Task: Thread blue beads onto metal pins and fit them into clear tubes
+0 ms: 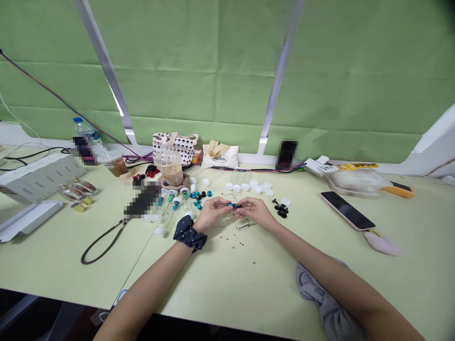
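In the middle of the table, both hands meet at a small blue-and-black part (234,205). My left hand (212,213), with a dark scrunchie (189,233) on its wrist, pinches the blue side. Fingertips of my right hand (256,212) are closed on the dark end; its exact shape is too small to tell. Below the hands lie thin bent metal rods like hex keys (246,226) and several tiny grey bits (227,238). Blue and black small parts (199,195) sit beyond my left hand. Black knob-like pieces (282,209) lie right of my right hand.
Clear tubes with white caps (168,213) lie at left, and white caps (258,189) behind the hands. An iced drink cup (170,168), pouches (220,156) and cables stand along the back. A phone (346,210) and plastic box (357,181) are at right; a strap loop (103,248) is at left.
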`<action>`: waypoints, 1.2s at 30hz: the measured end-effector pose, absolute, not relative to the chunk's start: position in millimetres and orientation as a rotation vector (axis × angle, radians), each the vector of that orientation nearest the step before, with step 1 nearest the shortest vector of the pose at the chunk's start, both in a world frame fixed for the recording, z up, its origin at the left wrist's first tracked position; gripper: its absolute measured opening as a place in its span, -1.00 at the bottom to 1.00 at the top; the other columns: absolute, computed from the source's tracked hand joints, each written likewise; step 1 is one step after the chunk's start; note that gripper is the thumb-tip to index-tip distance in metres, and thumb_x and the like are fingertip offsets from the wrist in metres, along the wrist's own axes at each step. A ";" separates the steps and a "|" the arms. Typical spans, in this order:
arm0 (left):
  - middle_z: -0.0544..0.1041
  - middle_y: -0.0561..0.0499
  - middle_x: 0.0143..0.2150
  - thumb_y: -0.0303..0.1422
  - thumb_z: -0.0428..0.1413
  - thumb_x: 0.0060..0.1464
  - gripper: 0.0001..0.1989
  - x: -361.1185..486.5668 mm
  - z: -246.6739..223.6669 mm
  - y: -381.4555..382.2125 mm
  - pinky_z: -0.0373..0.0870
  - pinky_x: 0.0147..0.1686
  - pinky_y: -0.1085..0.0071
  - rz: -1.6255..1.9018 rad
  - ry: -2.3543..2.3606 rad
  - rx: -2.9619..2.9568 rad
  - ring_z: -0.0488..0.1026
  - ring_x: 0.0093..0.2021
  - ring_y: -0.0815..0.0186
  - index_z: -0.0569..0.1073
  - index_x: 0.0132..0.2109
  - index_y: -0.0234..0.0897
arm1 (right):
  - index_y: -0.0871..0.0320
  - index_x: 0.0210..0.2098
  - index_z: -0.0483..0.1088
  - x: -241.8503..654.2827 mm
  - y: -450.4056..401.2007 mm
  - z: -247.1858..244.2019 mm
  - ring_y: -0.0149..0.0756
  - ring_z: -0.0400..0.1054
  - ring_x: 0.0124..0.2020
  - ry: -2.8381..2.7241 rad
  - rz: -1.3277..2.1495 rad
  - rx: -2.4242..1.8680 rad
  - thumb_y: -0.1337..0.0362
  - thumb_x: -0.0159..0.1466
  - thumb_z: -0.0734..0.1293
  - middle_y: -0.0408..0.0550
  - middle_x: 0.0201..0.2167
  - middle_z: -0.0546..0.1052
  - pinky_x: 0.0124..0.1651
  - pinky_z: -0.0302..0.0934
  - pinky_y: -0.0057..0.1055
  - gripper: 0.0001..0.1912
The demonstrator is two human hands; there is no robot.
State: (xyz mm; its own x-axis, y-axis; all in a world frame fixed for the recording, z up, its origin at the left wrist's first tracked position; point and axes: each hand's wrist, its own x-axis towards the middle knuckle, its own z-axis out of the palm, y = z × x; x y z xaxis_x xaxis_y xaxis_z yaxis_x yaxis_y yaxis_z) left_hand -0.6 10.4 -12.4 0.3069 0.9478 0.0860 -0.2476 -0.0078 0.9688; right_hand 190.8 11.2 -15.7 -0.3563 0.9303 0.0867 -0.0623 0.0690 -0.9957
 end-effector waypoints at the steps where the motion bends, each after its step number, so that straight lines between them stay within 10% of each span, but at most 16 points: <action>1: 0.58 -0.09 -0.33 -0.33 0.31 -0.22 -0.68 -1.0 -12.5 10.7 0.40 -0.16 0.30 1.111 0.769 1.198 0.52 -0.31 0.28 0.45 -0.28 -0.40 | 0.21 -0.32 0.37 191.1 11.3 -15.8 -0.24 0.46 -0.42 -1.461 1.446 -0.918 0.14 -0.04 0.46 -0.05 -0.44 0.52 -0.27 0.36 -0.27 -0.63; 11: 0.58 -0.12 -0.25 -0.34 0.31 -0.23 -0.67 -0.2 -14.2 10.2 0.39 -0.16 0.31 1.100 0.775 1.273 0.52 -0.26 0.24 0.45 -0.28 -0.38 | 0.16 -0.20 0.30 189.0 5.6 -9.9 -0.47 0.28 -0.72 -1.405 1.618 -0.992 -0.08 0.14 0.26 -0.19 -0.62 0.41 -0.65 0.14 -0.54 -0.56; 27: 0.57 -0.06 -0.34 -0.35 0.31 -0.24 -0.70 0.4 -14.3 9.1 0.42 -0.20 0.31 1.080 0.729 1.243 0.52 -0.33 0.27 0.46 -0.31 -0.38 | 0.24 -0.45 0.35 185.4 6.7 -17.1 -0.49 0.26 -0.66 -1.472 1.566 -0.966 -0.08 0.11 0.28 -0.15 -0.60 0.38 -0.62 0.19 -0.52 -0.56; 36: 0.58 -0.09 -0.34 -0.31 0.34 -0.31 -0.67 2.6 -16.0 10.7 0.43 -0.20 0.30 1.133 0.800 1.246 0.53 -0.31 0.24 0.44 -0.37 -0.39 | 0.18 -0.24 0.34 185.9 5.7 -12.2 -0.46 0.36 -0.53 -1.345 1.683 -0.866 0.06 0.03 0.42 -0.13 -0.46 0.45 -0.42 0.36 -0.41 -0.59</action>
State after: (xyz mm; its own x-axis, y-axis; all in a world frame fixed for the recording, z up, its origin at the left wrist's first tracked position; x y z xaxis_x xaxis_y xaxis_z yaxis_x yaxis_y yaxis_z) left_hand 2.6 10.7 -16.0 0.2862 0.9515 0.1128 -0.2120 -0.0519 0.9759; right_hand 185.9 5.7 -12.2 -0.4483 0.8933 -0.0312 -0.1661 -0.1176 -0.9791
